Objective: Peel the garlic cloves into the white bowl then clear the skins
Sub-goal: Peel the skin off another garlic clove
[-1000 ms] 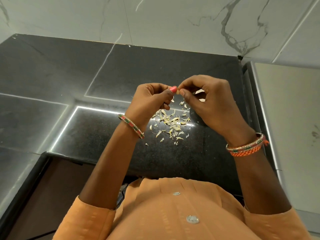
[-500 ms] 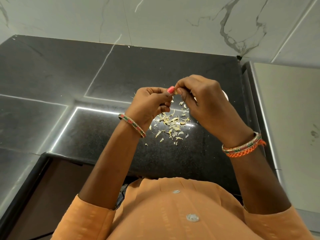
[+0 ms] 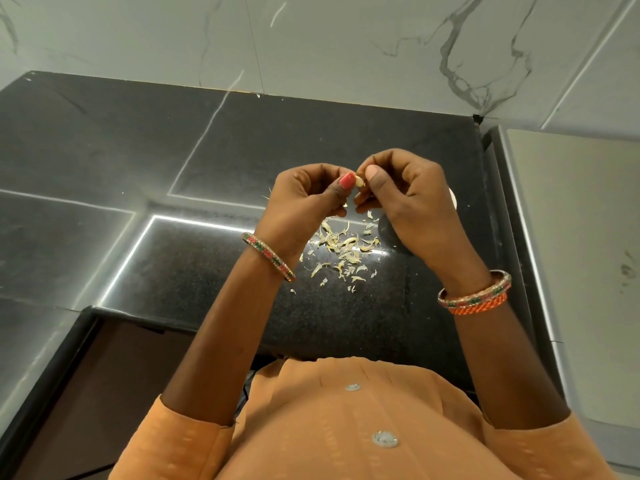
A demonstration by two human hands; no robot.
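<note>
The left hand (image 3: 304, 199) and right hand (image 3: 408, 192) meet above the counter (image 3: 173, 258), both pinching one garlic clove (image 3: 360, 182) between thumb and fingertips; the other fingers curl in around it. The clove shows pale between the two thumbs, so peeling of this one looks underway rather than finished. Below the hands a scatter of skins (image 3: 341, 252) lies on the counter, which suggests several cloves are already done. The white bowl (image 3: 453, 199) is almost wholly hidden behind the right hand; only a sliver of rim shows, and what it holds cannot be seen. How many unpeeled cloves remain cannot be told either. Clearing the skins has not begun, judging by the loose pile.

The counter is dark, polished, speckled stone with bright reflected lines. Behind it rises a white marble-veined wall (image 3: 346, 46). To the right stands a pale, flat-sided unit (image 3: 571, 237), its nature unclear.
</note>
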